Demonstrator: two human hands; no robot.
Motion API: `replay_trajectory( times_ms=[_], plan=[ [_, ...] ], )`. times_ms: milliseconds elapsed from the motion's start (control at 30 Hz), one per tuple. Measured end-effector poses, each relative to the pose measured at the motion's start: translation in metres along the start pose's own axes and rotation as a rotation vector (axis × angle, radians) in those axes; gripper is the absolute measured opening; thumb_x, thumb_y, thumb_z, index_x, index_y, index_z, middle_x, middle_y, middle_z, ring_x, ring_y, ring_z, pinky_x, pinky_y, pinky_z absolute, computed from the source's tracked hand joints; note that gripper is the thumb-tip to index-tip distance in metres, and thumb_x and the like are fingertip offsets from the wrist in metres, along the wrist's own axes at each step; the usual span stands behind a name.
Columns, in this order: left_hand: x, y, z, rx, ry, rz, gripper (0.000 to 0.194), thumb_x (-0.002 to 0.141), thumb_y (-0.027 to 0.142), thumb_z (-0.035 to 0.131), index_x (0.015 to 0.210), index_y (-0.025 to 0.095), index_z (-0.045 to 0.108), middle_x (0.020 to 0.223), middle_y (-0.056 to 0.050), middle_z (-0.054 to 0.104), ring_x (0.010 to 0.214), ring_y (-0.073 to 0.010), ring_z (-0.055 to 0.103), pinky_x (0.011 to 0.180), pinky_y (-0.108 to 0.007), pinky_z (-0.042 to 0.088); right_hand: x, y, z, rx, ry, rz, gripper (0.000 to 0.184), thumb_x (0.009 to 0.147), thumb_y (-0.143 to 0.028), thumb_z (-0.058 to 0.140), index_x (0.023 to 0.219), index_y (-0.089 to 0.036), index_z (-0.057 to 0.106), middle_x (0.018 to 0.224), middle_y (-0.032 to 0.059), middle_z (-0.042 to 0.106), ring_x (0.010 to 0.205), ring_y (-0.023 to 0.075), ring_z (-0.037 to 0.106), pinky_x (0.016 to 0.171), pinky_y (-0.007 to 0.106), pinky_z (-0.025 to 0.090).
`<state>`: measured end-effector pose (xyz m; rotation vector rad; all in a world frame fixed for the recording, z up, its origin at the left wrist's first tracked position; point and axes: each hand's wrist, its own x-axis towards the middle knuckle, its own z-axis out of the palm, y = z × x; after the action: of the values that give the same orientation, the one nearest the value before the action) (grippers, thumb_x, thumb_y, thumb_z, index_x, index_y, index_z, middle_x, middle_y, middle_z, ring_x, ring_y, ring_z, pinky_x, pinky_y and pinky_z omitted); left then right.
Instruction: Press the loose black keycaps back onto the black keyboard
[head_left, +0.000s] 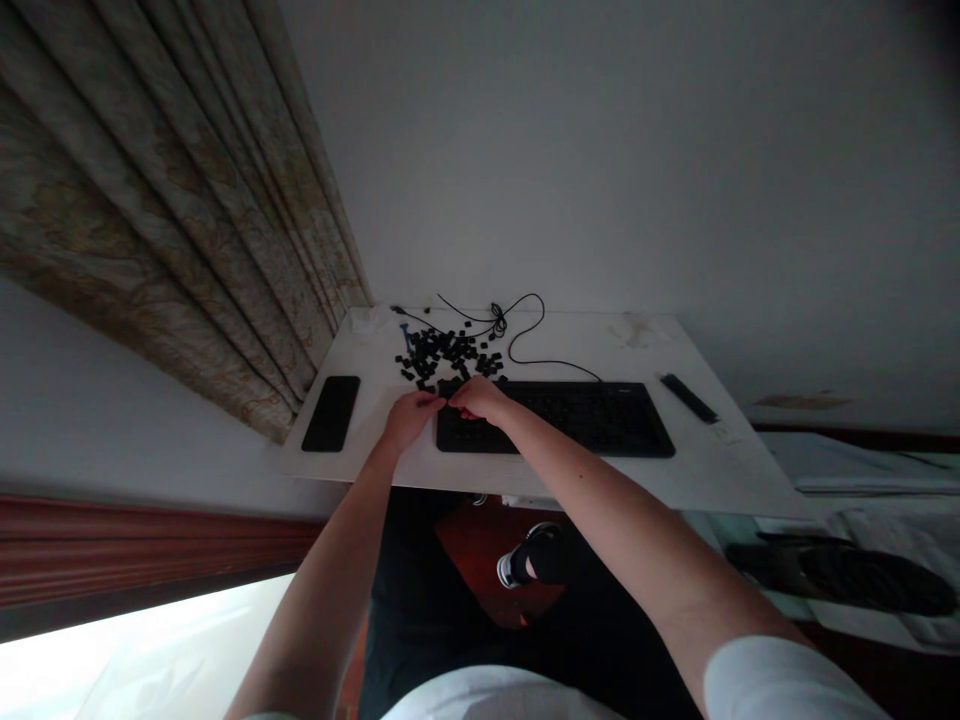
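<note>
A black keyboard [592, 418] lies on the white table, partly covered by my right forearm. My left hand [407, 416] is at the keyboard's left end, thumb and fingers pinched together. Close beside it, my right hand [481, 399] is over the upper left of the keyboard with its fingers closed. The fingertips of both hands nearly meet around a small dark spot; what they hold is too small to make out. Just beyond my hands lies a loose heap of small black keycaps [448, 347]. A small blue tool [406, 338] stands out at the heap's left side.
A black phone [331, 413] lies at the table's left. A black cable [551, 361] runs from the keyboard to a tied bundle near the wall. A narrow black bar [688, 398] lies at the right. Patterned curtains [187, 180] hang on the left.
</note>
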<state>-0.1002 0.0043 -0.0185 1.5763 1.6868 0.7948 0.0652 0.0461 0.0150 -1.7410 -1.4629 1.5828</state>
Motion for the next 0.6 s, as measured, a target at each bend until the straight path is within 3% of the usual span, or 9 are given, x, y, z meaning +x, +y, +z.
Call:
replay_trajectory(
  times_ms=[333,600],
  plan=[
    [0.0016,-0.0031,0.0000,-0.046,-0.014,-0.004,0.028,0.082,0.044,0.066,0.090,0.020,0.078,0.092,-0.006,0.077,0.092,-0.0248,0.069,0.083,-0.034,0.049,-0.0038,-0.0082,-0.0005,-0.059,-0.009,0.024,0.018,0.076,-0.004,0.071,0.062,-0.013,0.064,0.041,-0.0001,0.056,0.038,0.0098,0.053,0.037,0.017,0.042],
    [0.0035,-0.0015,0.0020,0.027,-0.016,-0.043,0.031,0.080,0.045,0.068,0.093,0.019,0.077,0.093,-0.005,0.077,0.093,-0.0246,0.068,0.083,-0.033,0.048,0.0010,-0.0011,0.0023,-0.112,0.038,-0.010,0.016,0.074,-0.010,0.077,0.070,-0.015,0.063,0.046,-0.0015,0.058,0.042,0.0112,0.057,0.039,0.017,0.043]
  ],
)
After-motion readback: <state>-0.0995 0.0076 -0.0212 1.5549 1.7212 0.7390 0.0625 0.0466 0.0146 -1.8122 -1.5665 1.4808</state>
